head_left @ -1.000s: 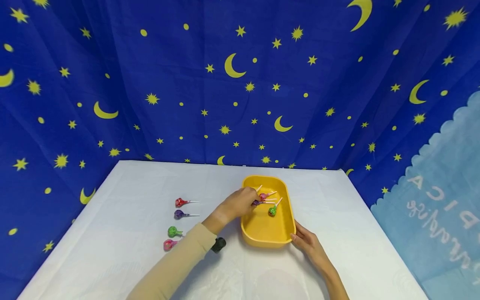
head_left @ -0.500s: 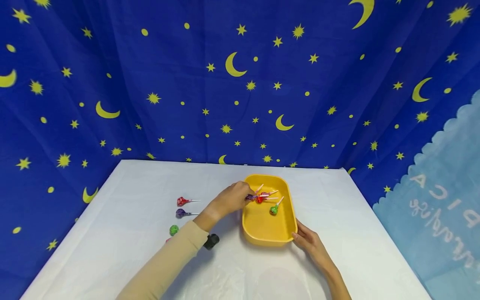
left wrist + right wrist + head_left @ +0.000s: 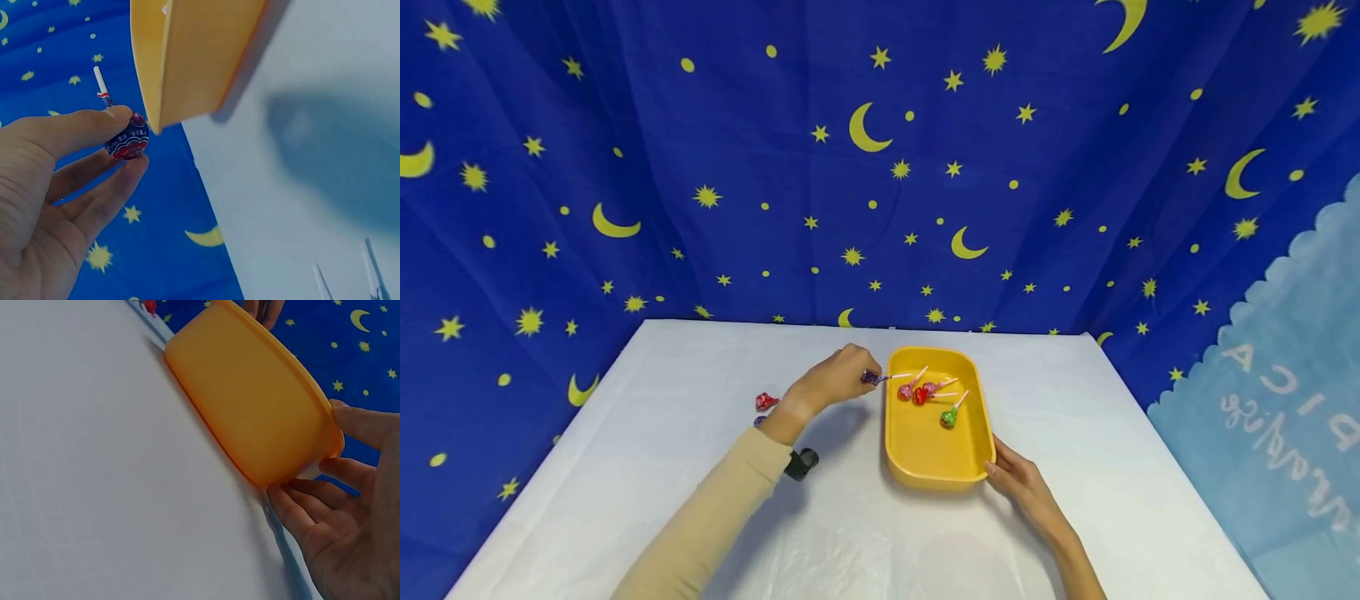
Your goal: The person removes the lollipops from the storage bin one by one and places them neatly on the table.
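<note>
My left hand (image 3: 833,377) pinches a purple-wrapped lollipop (image 3: 871,377) by its round head, just outside the left rim of a yellow plastic container (image 3: 925,480). In the left wrist view, thumb and fingertips close on the wrapped candy (image 3: 129,144), and its white stick points away. At the container's near right corner, my right hand (image 3: 1021,490) grips the wall, thumb at the rim and fingers lower down, as the right wrist view shows. Inside lie a green lollipop (image 3: 949,419), a red lollipop (image 3: 920,397) and two pink ones (image 3: 906,392).
Left of the container, a red lollipop (image 3: 765,402) lies on the white-covered table (image 3: 865,533); a purple one (image 3: 760,422) is mostly hidden by my left arm. A black device (image 3: 802,463) shows at the left wrist. Blue star-patterned cloth (image 3: 805,183) hangs behind.
My left hand has lifted the purple lollipop out of the container and carried it leftward past the rim. The right hand has kept its grip on the corner.
</note>
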### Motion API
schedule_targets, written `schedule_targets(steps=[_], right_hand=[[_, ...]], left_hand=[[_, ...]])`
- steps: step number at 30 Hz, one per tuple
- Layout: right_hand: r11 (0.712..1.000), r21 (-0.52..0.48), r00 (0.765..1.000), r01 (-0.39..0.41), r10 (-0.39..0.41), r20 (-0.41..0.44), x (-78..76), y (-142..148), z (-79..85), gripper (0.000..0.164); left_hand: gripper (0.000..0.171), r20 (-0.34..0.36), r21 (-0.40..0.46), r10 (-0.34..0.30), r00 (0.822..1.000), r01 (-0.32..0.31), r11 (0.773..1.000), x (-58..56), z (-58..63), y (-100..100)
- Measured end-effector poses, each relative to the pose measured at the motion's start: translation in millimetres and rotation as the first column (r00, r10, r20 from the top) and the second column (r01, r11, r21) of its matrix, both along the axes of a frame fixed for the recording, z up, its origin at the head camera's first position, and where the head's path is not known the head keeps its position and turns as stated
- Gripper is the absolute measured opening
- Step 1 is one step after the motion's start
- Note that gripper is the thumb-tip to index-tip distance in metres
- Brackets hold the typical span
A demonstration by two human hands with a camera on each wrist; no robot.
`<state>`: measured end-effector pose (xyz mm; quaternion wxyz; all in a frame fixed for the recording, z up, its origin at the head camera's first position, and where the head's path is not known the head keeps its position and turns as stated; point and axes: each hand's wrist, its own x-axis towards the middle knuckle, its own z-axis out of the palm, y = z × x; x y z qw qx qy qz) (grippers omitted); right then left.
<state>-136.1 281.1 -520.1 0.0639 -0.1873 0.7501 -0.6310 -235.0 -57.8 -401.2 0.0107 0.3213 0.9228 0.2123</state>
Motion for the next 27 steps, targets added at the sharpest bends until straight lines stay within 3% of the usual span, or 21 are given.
schedule_targets(steps=[6,14,27], right_hand=[[1.0,-0.002,1.0,-0.005,0.005,0.002,-0.5,-0.4,0.0,0.059],[1.0,-0.004,1.0,-0.001,0.001,0.012,0.3,0.5,0.2,0.059],[1.0,0.004,1.0,-0.005,0.005,0.011,-0.7,2.2,1.1,0.059]], left_hand=[[0.006,0.043,-0.024,0.06,0.997,-0.059,0.998,-5.3,-7.8,-15.3],[0.024,0.123,-0.103,0.186,0.975,-0.174,0.979,-6.8,-20.8,-26.6],[0.024,0.114,-0.134,0.18,0.977,-0.165,0.977,-11.4,-45.2,-38.6]])
